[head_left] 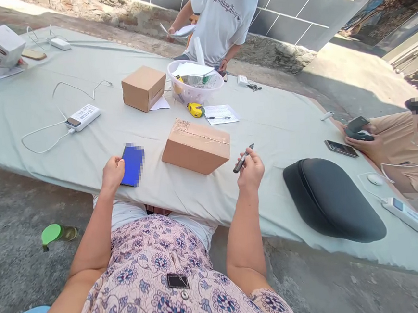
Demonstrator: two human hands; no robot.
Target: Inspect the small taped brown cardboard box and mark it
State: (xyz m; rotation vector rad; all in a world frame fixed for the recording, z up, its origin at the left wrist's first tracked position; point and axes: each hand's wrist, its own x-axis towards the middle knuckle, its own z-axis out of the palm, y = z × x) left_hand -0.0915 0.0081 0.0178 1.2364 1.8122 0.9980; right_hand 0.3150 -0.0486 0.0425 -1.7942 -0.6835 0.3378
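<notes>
My left hand (113, 172) is closed on the edge of a flat blue rectangle (133, 165); it is pixelated, so I cannot tell its kind. In my right hand (251, 171) is a black marker (243, 158), slanting up to the right above the table. Between my hands a closed cardboard box (197, 145) rests on the cloth, with scribbled marks on its far left corner and a taped seam along its top. Neither hand touches the box. Behind it lie a yellow tape measure (195, 110) and a written sheet of paper (222, 114) with a pen (219, 118).
A pale cloth covers the table (257, 124). On it are a second box (144, 88), a pink basket (198, 87), a white power bank (83, 118) with cables, and a black cushion-like seat (333, 199). People sit or stand at the far side, left and right.
</notes>
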